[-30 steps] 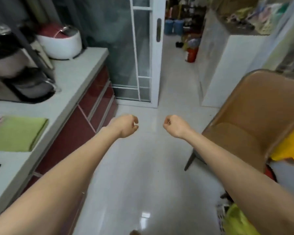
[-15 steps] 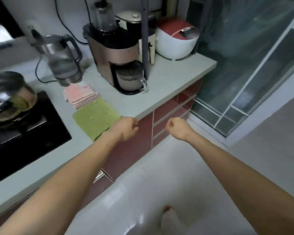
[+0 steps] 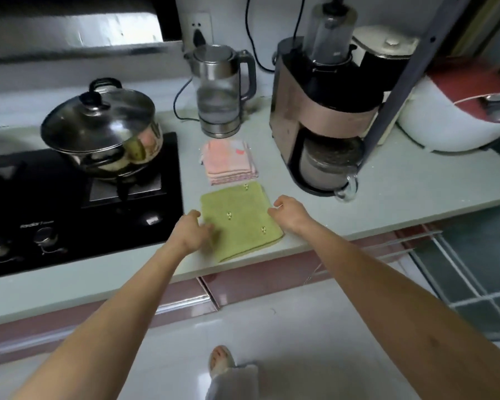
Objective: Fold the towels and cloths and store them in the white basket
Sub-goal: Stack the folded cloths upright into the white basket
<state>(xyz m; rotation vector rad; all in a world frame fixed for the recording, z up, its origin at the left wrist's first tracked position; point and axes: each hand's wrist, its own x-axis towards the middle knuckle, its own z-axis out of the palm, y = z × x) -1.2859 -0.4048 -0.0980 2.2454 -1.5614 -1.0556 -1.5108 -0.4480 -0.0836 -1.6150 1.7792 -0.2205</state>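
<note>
1. Folded green towel (image 3: 241, 221) lies mid-frame on the counter (image 3: 401, 180), just below a folded pink cloth (image 3: 228, 162).
2. Left hand (image 3: 192, 232) touches its left edge, fingers loosely curled.
3. Right hand (image 3: 289, 212) at its right edge; grip unclear.

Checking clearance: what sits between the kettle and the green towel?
Head view: the folded pink cloth stack lies between the kettle and the green towel, on the counter.
</note>
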